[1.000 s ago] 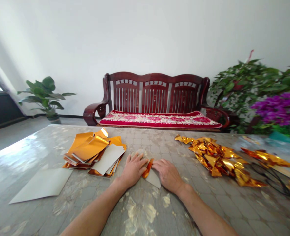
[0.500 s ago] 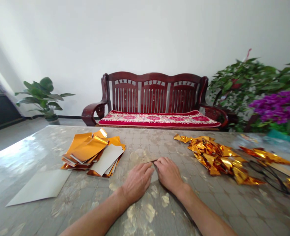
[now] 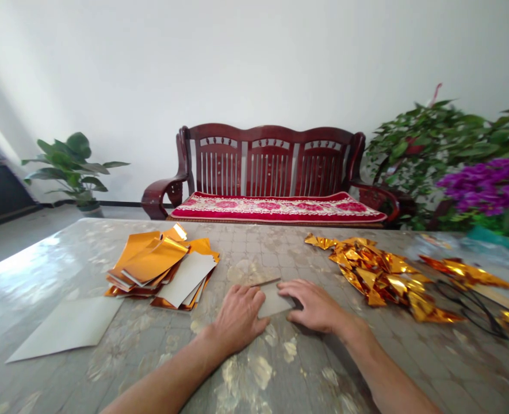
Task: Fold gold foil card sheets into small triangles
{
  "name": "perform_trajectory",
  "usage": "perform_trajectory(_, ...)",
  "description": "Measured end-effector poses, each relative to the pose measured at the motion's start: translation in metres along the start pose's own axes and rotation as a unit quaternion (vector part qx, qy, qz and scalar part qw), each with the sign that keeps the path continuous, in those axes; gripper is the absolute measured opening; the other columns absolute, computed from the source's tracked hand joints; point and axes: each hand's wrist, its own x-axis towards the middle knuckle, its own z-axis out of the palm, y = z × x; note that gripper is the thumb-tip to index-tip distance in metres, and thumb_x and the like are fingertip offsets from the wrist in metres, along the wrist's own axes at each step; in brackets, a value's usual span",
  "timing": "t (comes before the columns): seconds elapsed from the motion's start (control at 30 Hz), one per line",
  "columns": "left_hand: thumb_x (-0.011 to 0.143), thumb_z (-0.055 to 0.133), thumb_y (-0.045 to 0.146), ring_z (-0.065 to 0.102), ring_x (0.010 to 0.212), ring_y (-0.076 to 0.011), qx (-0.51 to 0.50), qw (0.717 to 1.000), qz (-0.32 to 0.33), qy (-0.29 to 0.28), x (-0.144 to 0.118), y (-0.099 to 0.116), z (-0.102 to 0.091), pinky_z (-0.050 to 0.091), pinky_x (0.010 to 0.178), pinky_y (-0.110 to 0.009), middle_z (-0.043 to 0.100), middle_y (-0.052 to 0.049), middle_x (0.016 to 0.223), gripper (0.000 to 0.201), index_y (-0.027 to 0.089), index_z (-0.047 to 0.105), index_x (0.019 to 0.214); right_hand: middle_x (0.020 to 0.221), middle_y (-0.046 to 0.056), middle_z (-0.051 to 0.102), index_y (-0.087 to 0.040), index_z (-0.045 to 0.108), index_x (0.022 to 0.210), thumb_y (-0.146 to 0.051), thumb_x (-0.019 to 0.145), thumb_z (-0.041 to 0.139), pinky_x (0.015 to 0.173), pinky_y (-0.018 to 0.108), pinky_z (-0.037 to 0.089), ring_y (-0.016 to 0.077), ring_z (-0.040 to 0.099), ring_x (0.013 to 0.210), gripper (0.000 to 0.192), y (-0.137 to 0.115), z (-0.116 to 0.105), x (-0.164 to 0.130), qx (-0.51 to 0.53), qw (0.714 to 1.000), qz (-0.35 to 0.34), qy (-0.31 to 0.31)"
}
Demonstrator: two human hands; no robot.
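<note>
I have both hands flat on a small folded sheet [image 3: 274, 299], grey side up, lying on the counter [image 3: 254, 374] about midway along its near edge. My left hand [image 3: 237, 319] presses down on the sheet's left part with the fingers spread, not gripping anything; my right hand [image 3: 317, 305] lies palm down over its right end, fingertips on the paper, also not clenched round it. A thin gold line shows along the sheet's far edge, so I judge the foil side is tucked inside and I am at the creasing step of a fold, flattening the paper against the counter.

Toward the left edge sits a loose stack of gold sheets [image 3: 161, 267], some turned grey side up, and a single grey sheet [image 3: 67, 328] lies nearer the near-left corner. Toward the right edge is a pile of folded gold pieces [image 3: 383, 276], with more gold pieces and what looks like a pair of black scissors [image 3: 474, 302] beyond it, too blurred to be sure.

As I judge it, the next move calls for a firm sweep along the fold while one hand pins the sheet, since the foil paper may spring open or slide on the glossy counter
</note>
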Motion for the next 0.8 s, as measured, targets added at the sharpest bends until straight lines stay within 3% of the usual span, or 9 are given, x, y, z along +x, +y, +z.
perform_trajectory(0.27,0.082,0.064,0.035,0.062,0.094,-0.0234,-0.006,1.0,-0.009,-0.006,-0.001,-0.001,-0.004,0.042,0.086,-0.036,0.067,-0.003,0.098,0.02,0.022,0.058,0.095,0.115,0.004,0.072,-0.025,0.074,0.102,-0.022,0.089,0.059,0.094,0.036,0.047,0.0218,0.062,0.108,0.02,0.001,0.012,0.006,-0.029,0.997,-0.03,0.061)
perform_trajectory(0.4,0.092,0.053,0.033,0.063,0.092,-0.0206,-0.018,1.0,-0.015,0.004,0.001,-0.003,0.001,0.042,0.086,-0.034,0.068,-0.002,0.095,0.013,0.022,0.059,0.091,0.11,0.003,0.073,-0.025,0.073,0.097,-0.021,0.092,0.055,0.091,0.034,0.047,0.0206,0.063,0.104,0.02,-0.001,0.011,0.007,-0.036,0.996,-0.036,0.071)
perform_trajectory(0.53,0.101,0.035,0.027,0.064,0.088,-0.0171,-0.034,0.998,-0.047,0.011,0.004,-0.006,0.01,0.043,0.085,-0.031,0.07,-0.002,0.091,0.028,0.022,0.06,0.088,0.111,0.003,0.072,-0.026,0.071,0.104,-0.028,0.088,0.062,0.092,0.033,0.045,0.0211,0.062,0.104,0.018,-0.002,0.006,0.003,-0.021,0.997,-0.03,0.064)
perform_trajectory(0.63,0.101,0.037,0.028,0.065,0.088,-0.0175,-0.044,0.996,-0.069,0.026,0.004,-0.006,0.012,0.042,0.088,-0.032,0.071,-0.002,0.091,0.028,0.022,0.061,0.088,0.106,0.003,0.071,-0.025,0.069,0.106,-0.035,0.093,0.054,0.089,0.031,0.045,0.0196,0.063,0.098,0.021,-0.004,0.005,0.003,-0.003,0.997,0.008,0.078)
perform_trajectory(0.73,0.1,0.04,0.029,0.065,0.085,-0.0178,-0.048,0.995,-0.085,0.035,0.004,-0.005,0.01,0.042,0.088,-0.033,0.07,-0.002,0.087,0.028,0.022,0.061,0.084,0.093,0.003,0.07,-0.024,0.069,0.095,-0.037,0.101,0.038,0.079,0.028,0.044,0.0176,0.063,0.089,0.034,-0.006,0.009,0.007,-0.001,0.994,0.053,0.095)
perform_trajectory(0.8,0.098,0.043,0.029,0.064,0.084,-0.0178,-0.051,0.993,-0.096,0.037,0.005,-0.005,0.009,0.042,0.085,-0.032,0.07,-0.002,0.085,0.027,0.022,0.061,0.08,0.088,0.003,0.068,-0.024,0.069,0.089,-0.037,0.1,0.039,0.075,0.026,0.043,0.0171,0.062,0.085,0.034,-0.007,0.012,0.01,-0.008,0.992,0.076,0.105)
